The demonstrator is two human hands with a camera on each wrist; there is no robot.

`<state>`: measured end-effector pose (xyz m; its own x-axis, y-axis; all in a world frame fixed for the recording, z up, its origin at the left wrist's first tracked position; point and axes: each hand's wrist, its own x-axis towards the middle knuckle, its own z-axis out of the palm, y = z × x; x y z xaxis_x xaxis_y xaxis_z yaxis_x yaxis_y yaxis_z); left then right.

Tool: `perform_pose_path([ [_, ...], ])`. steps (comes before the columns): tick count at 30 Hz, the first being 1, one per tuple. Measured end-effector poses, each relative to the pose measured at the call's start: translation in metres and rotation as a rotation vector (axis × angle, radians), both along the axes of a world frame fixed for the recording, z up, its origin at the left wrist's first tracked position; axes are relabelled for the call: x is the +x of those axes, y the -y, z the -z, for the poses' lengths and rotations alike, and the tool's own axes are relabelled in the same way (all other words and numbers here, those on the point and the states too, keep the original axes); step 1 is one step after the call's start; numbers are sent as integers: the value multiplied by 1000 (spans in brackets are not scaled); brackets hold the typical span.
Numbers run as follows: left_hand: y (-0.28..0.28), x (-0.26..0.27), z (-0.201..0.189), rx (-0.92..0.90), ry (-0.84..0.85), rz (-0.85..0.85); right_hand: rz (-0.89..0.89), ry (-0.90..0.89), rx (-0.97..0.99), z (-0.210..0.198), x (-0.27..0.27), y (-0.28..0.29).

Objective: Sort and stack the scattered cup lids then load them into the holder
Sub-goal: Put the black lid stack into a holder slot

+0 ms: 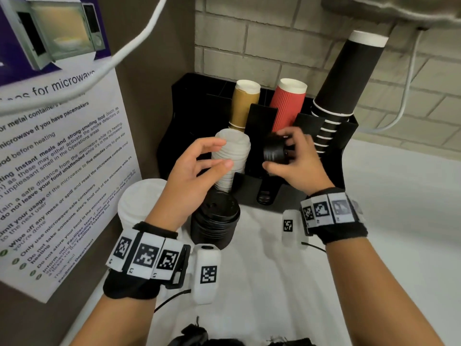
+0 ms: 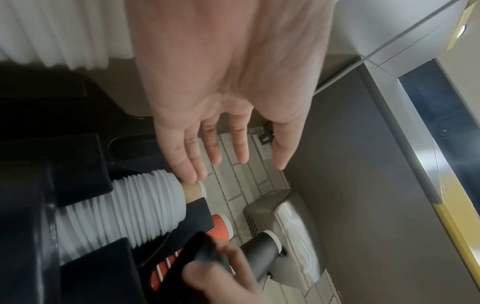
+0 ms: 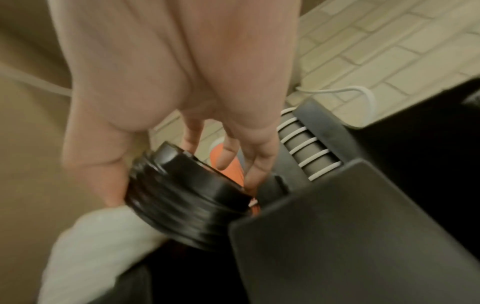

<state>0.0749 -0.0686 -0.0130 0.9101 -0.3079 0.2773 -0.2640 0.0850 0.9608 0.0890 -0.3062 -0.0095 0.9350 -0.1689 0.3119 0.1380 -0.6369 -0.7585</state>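
Against the brick wall at the back of the white counter (image 1: pixel 374 221) stands the black holder (image 1: pixel 257 186), and both of my hands are working at its front slots. My right hand (image 1: pixel 296 158) grips a short stack of black lids (image 1: pixel 275 152), thumb under one side and fingers curled over the other, holding it tilted above the middle front slot, just in front of the red ribbed cups (image 1: pixel 288 106); from the right wrist view the black lids (image 3: pixel 187 195) sit close against a dark divider panel of the holder. My left hand (image 1: pixel 197 168) is spread wide, fingers straight and relaxed, hovering beside the tall stack of white lids (image 1: pixel 232 158) that leans in the left front slot; I cannot tell whether the fingertips actually touch it. From the left wrist view the same white lids (image 2: pixel 124 214) run as a ribbed column past the open palm (image 2: pixel 228 92). Behind them are the tan cups (image 1: pixel 244 106), and at the right a long column of black cups (image 1: pixel 346 81). On the counter near my left wrist stand a second pile of black lids (image 1: pixel 215 221) and, just beside it, another pile of white lids (image 1: pixel 139 203). A microwave notice (image 1: pixel 62 158) hangs on the left wall.
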Motion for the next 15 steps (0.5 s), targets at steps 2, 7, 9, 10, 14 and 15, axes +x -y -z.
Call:
perform_pose_path([
  [2,1,-2,0,8,2,5,-19,-96,-189,7,5,-1],
  [7,0,-5,-1,31,7,4,-55,-254,-385,0,16,-2],
  [9,0,-6,-1,36,5,-1,-61,-304,-415,-7,19,4],
  [10,0,-6,-1,37,6,-4,-63,-336,-430,-9,19,6],
  [14,-1,-8,-1,46,9,-10,-67,-466,-720,-3,25,-1],
  [15,0,-8,0,46,8,-9,-62,-475,-769,0,27,-4],
])
